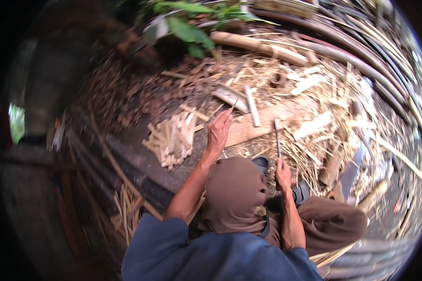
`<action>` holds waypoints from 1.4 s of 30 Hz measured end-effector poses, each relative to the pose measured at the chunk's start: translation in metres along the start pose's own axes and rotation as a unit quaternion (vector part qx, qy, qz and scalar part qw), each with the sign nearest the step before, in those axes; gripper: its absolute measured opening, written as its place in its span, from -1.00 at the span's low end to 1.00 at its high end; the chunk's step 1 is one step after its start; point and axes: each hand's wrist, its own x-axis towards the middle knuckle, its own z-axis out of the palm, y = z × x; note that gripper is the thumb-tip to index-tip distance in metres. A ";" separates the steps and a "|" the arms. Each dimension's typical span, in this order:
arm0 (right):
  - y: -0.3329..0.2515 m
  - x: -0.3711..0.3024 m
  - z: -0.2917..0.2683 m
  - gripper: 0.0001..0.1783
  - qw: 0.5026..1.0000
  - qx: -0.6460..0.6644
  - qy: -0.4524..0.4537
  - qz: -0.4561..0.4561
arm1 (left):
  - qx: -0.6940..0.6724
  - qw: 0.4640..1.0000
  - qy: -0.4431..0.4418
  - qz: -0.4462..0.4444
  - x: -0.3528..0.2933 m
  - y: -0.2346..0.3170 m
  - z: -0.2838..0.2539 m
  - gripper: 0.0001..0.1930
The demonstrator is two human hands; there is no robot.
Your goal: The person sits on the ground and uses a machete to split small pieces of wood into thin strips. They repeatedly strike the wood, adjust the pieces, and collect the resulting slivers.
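My right hand (pixel 282 175) is closed round the handle of a knife (pixel 278 136), whose long narrow blade points away from me. Out ahead and to the left, my left hand (pixel 218 132) has its fingers together on a thin bamboo sliver (pixel 235 105) that sticks out past the fingertips. Beyond both hands a flat wooden board (pixel 248 127) lies on the ground. One pale split strip (pixel 252 106) rests across its far edge, next to a curved piece of split bamboo (pixel 231 98). Left of my left hand is a heap of short cut bamboo sticks (pixel 173 136).
Shavings (pixel 295 150) and split offcuts litter the ground to the right. A broad metal blade (pixel 353 171) lies there beside bamboo pieces. Long bamboo poles (pixel 351 58) are stacked at the far right. Dry leaves (pixel 126 93) and a green plant (pixel 187 33) are at the far left. My bent knees (pixel 234 192) are close below my hands.
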 end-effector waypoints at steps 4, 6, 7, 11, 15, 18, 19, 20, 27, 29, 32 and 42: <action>0.000 -0.006 0.017 -0.45 1.000 -0.004 -0.023 -0.018 | 0.129 0.991 0.041 -0.010 -0.047 -0.073 -0.075 -0.69; 0.020 0.002 0.023 -0.45 0.999 0.007 -0.020 -0.040 | 0.219 0.972 0.083 -0.029 -0.078 -0.104 -0.098 -0.58; 0.020 0.001 0.025 -0.45 0.999 0.007 -0.025 -0.044 | 0.255 0.961 0.089 -0.064 -0.093 -0.122 -0.104 -0.56; 0.017 -0.001 0.022 -0.48 0.998 0.024 -0.034 -0.039 | 0.293 0.937 0.044 -0.183 -0.122 -0.177 -0.094 -0.55; 0.005 -0.005 0.013 -0.53 0.999 0.042 -0.033 0.006 | 0.088 0.989 -0.039 -0.109 -0.075 -0.159 -0.002 -0.64; -0.003 -0.009 0.006 -0.52 0.999 0.032 -0.026 0.007 | -0.022 0.989 -0.080 -0.122 -0.017 -0.124 0.072 -0.65; -0.002 -0.010 0.007 -0.53 0.997 0.049 -0.043 0.029 | -0.004 0.992 -0.078 -0.100 -0.001 -0.124 0.091 -0.65; -0.001 -0.012 0.008 -0.54 0.999 0.037 -0.039 0.002 | 0.013 0.994 -0.076 -0.077 0.013 -0.123 0.109 -0.64; 0.045 -0.011 0.007 -0.41 0.998 -0.030 -0.019 0.046 | 0.136 0.945 -0.161 -0.251 0.087 -0.102 0.193 -0.12; 0.044 -0.008 0.018 -0.40 0.999 -0.032 -0.035 0.020 | 0.129 0.952 -0.089 -0.264 0.096 -0.133 0.184 -0.23; 0.016 -0.023 0.012 -0.59 0.997 0.043 -0.044 0.053 | -0.022 0.926 -0.201 -0.319 0.098 -0.133 0.161 -0.69; 0.026 -0.024 0.024 -0.46 0.998 0.056 0.011 0.018 | -0.344 0.890 -0.127 -0.271 0.045 -0.051 0.129 -0.58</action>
